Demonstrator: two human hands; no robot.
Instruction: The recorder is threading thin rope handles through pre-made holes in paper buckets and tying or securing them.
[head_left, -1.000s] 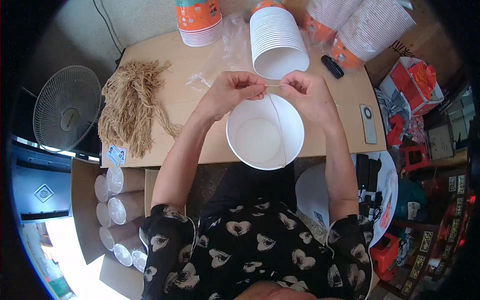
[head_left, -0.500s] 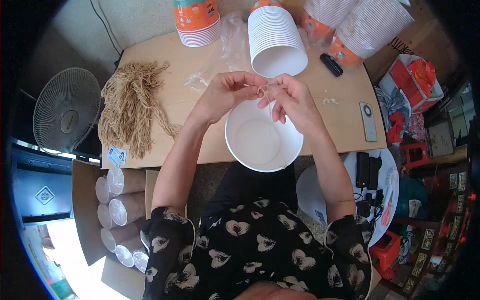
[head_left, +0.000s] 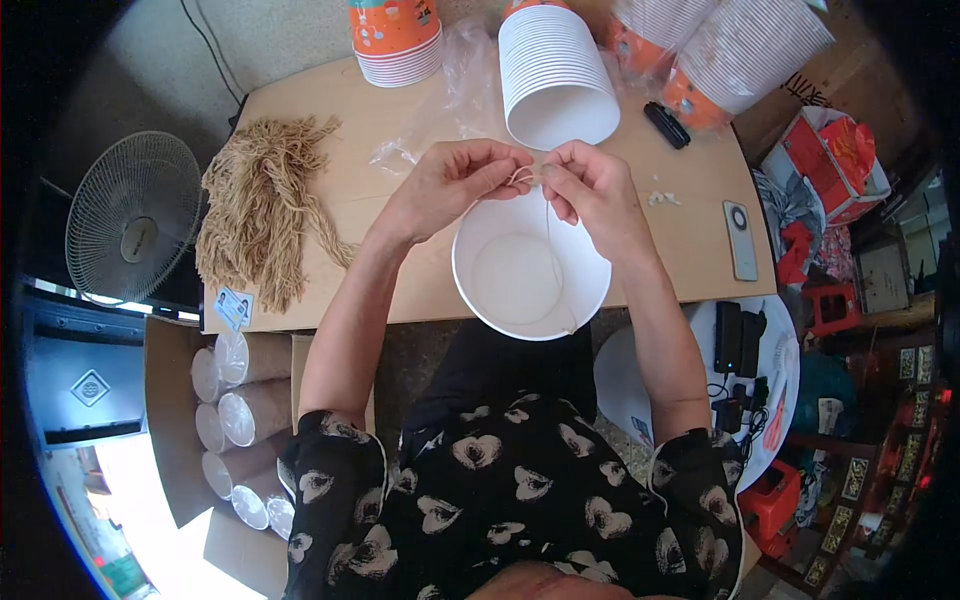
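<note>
My left hand [head_left: 450, 190] pinches a thin pale string [head_left: 521, 176], which loops out near its fingertips. Close by on the right, my right hand [head_left: 597, 190] is also closed in a pinch on the string. From the right fingers the strand hangs down into a white paper bucket [head_left: 590, 285] and reaches toward its near rim. The bucket sits below both hands at the table's front edge, its mouth facing up toward me. Exactly how the string passes between the fingers is too small to make out.
Beige twisted cords [head_left: 265, 215] lie on the left of the table [head_left: 400, 290]. Nested white buckets [head_left: 560, 85] stand behind my hands. A black stapler-like object [head_left: 667, 125] and a phone [head_left: 739, 241] are at right. A carton [head_left: 170, 430] holds wrapped cups, lower left.
The fingertips have moved slightly apart, and the right fingers have drawn closer together around the string. The bucket shows only a slight shift in view.
</note>
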